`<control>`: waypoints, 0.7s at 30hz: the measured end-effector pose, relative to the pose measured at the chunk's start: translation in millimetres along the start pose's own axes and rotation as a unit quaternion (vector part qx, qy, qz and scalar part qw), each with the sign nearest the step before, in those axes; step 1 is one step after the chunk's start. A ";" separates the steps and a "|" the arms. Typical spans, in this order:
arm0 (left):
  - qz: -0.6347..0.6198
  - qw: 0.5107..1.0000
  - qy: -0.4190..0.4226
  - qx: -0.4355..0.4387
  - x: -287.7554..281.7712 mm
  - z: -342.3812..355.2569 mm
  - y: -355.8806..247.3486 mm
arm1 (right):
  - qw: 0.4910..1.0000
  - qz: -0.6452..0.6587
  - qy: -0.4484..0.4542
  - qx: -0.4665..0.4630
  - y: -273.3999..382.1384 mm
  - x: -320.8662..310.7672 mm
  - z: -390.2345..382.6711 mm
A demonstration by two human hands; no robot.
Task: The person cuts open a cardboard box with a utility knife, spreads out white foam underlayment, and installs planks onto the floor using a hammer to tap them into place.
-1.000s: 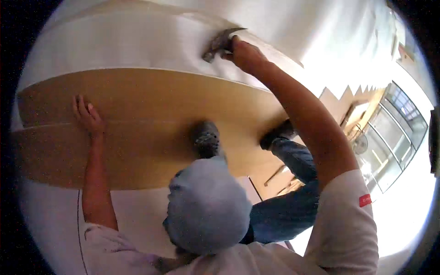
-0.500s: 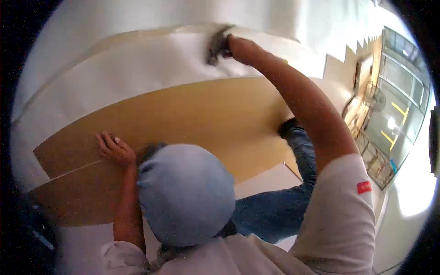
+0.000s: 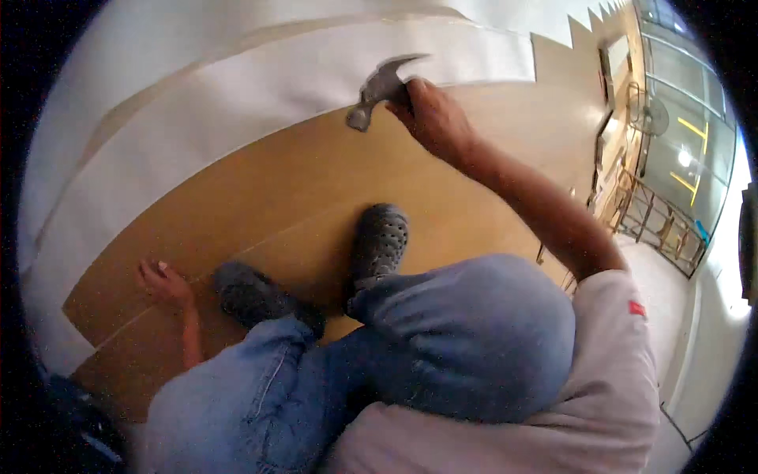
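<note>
My right hand (image 3: 442,122) is closed around the handle of a claw hammer (image 3: 384,84). The hammer's dark metal head appears just above the far edge of the tan wood-look floor planks (image 3: 316,170), with the claw pointing up and right. On the left, my left hand (image 3: 166,286) lies on the planks near their left end, fingers apart, close to the seam between two rows. No tool shows in it.
My feet, in dark perforated clogs (image 3: 383,237), rest on the planks between my hands. White underlay sheeting (image 3: 197,118) spreads beyond them. At the right stand a fan (image 3: 651,116) and a metal rack (image 3: 655,225).
My right foot has come left onto the planks, with the knee raised. The hammer, blurred before, now shows plainly and sits nearer the plank edge. My left hand stays near the left end.
</note>
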State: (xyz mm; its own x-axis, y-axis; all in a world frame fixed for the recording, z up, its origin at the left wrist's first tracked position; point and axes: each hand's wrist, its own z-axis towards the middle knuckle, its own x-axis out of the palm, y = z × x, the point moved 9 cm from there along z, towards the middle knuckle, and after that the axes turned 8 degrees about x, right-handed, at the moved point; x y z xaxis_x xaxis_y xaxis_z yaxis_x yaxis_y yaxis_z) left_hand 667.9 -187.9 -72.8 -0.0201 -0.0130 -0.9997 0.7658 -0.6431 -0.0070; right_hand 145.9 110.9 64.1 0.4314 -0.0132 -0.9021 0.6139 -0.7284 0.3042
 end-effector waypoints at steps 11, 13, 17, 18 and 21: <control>-0.106 0.968 0.098 0.206 -6.8 118.3 78.3 | 0.899 0.161 0.012 0.406 -138.6 109.3 -283.4; 0.016 0.960 0.094 0.262 -5.5 121.9 75.2 | 0.885 0.120 0.050 0.448 -154.5 120.1 -311.6; -0.039 0.948 0.051 0.311 -20.7 120.1 34.2 | 0.889 0.140 0.044 0.434 -176.8 148.3 -347.5; -0.038 0.947 0.053 0.314 -15.9 124.3 28.2 | 0.895 0.119 0.017 0.430 -184.1 149.5 -351.9; -0.055 0.958 0.146 0.241 -3.6 141.2 77.8 | 0.933 0.070 -0.068 0.347 -159.6 135.0 -337.3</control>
State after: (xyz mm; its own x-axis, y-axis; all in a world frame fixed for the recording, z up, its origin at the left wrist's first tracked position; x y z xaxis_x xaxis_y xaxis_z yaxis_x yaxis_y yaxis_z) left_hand 636.7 -346.0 -66.5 0.1504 0.2438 -0.9581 0.3823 -0.9081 -0.1710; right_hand 329.2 456.4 -2.9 0.3587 -0.1939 -0.9131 -0.0381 -0.9804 0.1932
